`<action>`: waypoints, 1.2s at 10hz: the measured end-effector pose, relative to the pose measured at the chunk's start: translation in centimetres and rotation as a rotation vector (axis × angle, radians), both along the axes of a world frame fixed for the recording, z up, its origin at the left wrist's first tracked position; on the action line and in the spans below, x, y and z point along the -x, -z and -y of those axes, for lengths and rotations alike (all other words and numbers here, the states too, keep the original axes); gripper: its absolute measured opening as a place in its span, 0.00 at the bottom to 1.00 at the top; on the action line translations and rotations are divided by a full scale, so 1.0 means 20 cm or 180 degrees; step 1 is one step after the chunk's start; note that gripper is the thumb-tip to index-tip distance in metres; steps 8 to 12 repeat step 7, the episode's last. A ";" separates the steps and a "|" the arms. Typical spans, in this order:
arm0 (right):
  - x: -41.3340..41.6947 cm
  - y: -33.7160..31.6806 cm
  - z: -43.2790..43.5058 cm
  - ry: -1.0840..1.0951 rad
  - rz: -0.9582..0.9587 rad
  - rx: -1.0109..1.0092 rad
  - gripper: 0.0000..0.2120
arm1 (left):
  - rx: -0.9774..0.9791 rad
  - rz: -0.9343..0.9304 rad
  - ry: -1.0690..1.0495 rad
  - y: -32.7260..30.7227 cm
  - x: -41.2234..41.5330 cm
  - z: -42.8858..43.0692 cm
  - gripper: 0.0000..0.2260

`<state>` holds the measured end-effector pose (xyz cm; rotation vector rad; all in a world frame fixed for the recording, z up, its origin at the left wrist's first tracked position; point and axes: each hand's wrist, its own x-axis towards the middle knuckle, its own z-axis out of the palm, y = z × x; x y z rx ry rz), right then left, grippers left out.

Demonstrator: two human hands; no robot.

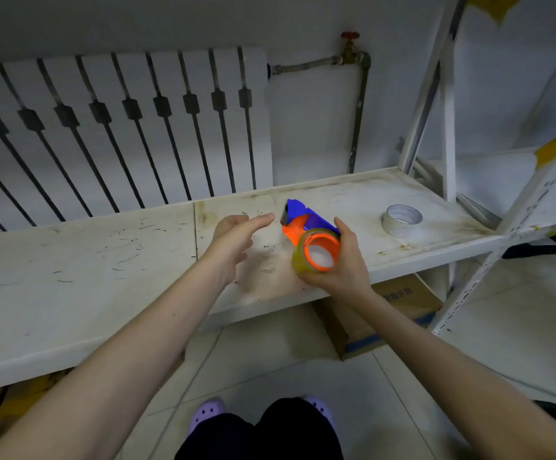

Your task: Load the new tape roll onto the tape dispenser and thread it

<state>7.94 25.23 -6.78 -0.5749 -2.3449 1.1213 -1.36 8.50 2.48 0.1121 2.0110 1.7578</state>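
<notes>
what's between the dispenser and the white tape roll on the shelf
Nothing in the head view: only bare, stained shelf separates the tape dispenser from the white tape roll.

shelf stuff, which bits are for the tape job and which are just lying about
For the job:
- dispenser, blue and orange, held in the right hand
- tape roll on the dispenser's orange hub
- left hand, open, beside the dispenser

Lying about:
- white roll on the shelf
- cardboard box under the shelf
- radiator
</notes>
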 end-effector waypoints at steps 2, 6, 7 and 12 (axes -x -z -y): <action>0.10 0.02 -0.31 0.0620 0.0376 -0.0158 0.53 | 0.0110 -0.0467 -0.0009 -0.06 0.09 -0.12 0.19; 0.25 0.08 -0.41 0.0845 0.0881 -0.0458 0.52 | 0.0175 -0.0552 -0.0139 -0.03 0.15 -0.05 0.13; 0.26 0.05 -0.37 0.0877 0.0741 -0.0625 0.55 | 0.0135 -0.0589 -0.0210 -0.06 0.16 0.00 0.12; 0.26 0.05 -0.37 0.0877 0.0741 -0.0625 0.55 | 0.0135 -0.0589 -0.0210 -0.06 0.16 0.00 0.12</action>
